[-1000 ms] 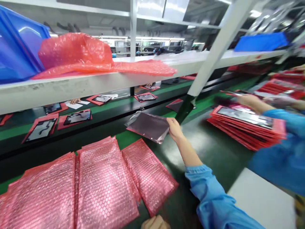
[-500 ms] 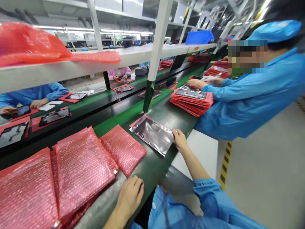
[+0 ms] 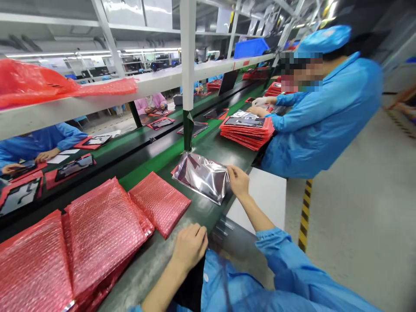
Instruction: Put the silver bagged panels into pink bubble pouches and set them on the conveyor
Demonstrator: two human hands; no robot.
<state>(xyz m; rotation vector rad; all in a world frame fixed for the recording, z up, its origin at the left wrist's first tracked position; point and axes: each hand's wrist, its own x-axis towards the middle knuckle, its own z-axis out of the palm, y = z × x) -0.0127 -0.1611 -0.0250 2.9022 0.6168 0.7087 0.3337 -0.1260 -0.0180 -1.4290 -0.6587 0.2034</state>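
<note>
My right hand grips the near right edge of a shiny grey foil bag that lies on the green bench, beside a white upright post. My left hand rests with curled fingers on the bench's front edge; what, if anything, it holds is hidden. Pink bubble-wrap bags lie in overlapping stacks to the left, the nearest one just left of the foil bag.
A co-worker in blue stands to the right with hands at a stack of red trays. The dark conveyor carries red trays with parts. More people work across it. An overhead shelf holds red bags.
My view swung right. My right hand brought the foil bag down from the air onto the bench. My left hand came into view at the bench's front edge.
</note>
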